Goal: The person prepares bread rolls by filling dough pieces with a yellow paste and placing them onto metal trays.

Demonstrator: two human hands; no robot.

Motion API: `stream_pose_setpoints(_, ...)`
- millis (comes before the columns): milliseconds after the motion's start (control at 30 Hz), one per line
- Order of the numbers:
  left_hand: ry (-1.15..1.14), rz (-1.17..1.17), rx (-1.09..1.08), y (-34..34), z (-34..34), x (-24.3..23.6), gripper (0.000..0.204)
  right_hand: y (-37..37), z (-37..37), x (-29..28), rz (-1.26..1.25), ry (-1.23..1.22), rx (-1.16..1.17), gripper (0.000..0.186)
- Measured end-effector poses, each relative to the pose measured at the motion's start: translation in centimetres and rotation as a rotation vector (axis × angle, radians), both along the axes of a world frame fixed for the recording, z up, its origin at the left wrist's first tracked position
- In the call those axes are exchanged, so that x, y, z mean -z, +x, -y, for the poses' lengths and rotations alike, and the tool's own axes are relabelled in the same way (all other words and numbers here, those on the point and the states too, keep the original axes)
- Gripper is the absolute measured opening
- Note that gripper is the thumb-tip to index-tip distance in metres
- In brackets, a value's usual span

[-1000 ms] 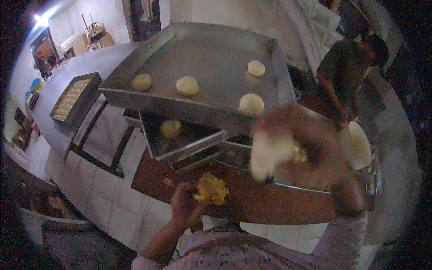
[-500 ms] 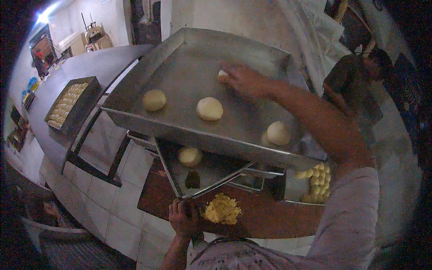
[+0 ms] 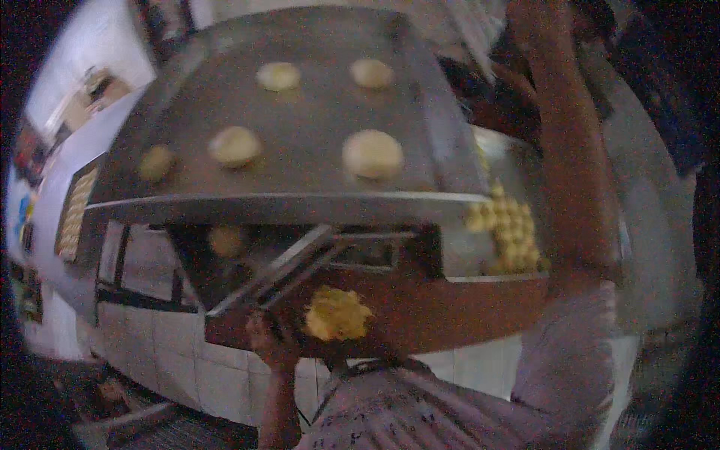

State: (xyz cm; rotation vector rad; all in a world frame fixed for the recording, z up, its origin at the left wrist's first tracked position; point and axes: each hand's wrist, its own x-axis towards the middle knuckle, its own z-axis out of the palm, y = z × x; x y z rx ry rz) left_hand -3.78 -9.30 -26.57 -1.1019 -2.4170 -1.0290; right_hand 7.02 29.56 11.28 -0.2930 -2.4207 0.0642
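A large metal tray (image 3: 315, 112) lies in front of me with several round dough pieces, among them a pale dough round (image 3: 373, 154) near its front edge and another dough round (image 3: 278, 76) farther back. My right arm reaches past the tray's right side; my right hand (image 3: 536, 30) is blurred at the upper edge, its fingers not readable. Low at the brown tabletop's edge, my left hand (image 3: 273, 339) is curled beside a crumbly yellow mound (image 3: 337, 313). A dark shape shows at its fingers, too unclear to name. The corner of a lower tray (image 3: 247, 270) ends just above it.
Under the big tray, a dough round (image 3: 225, 240) sits in the tilted lower tray. To the right, a tray (image 3: 480, 255) holds many small yellow balls. A tray of pale pieces (image 3: 77, 214) stands at the far left. A person (image 3: 517, 86) is partly hidden behind my right arm.
My right hand has left the tray and swung out to the far right. Two dough rounds now show at the tray's back, where the hand was. The whole view has shifted; my left hand stays low.
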Motion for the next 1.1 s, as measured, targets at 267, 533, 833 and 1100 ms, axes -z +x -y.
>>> stream_pose_setpoints(267, 0.227, 0.17, 0.065, 1.6, -2.3, -3.3, 0.028, 20.9, -2.0, 24.1, 0.584, -0.292, 0.723, 0.023)
stream_pose_setpoints(533, 0.783, 1.158, 0.169, 5.5, -0.2, -6.5, 0.022, 21.6, 2.1, 26.1, 0.227, -0.262, 0.378, 0.026)
stream_pose_setpoints(833, 0.066, 0.79, 0.633, 14.0, -0.6, -10.4, 0.044, 15.8, 20.5, 22.9, 0.415, -1.158, -0.422, 0.021)
stream_pose_setpoints(1100, 0.387, 1.434, 0.083, 8.3, 6.8, -7.1, 0.026, 9.7, 20.9, 32.3, 0.323, -0.425, -0.239, 0.029)
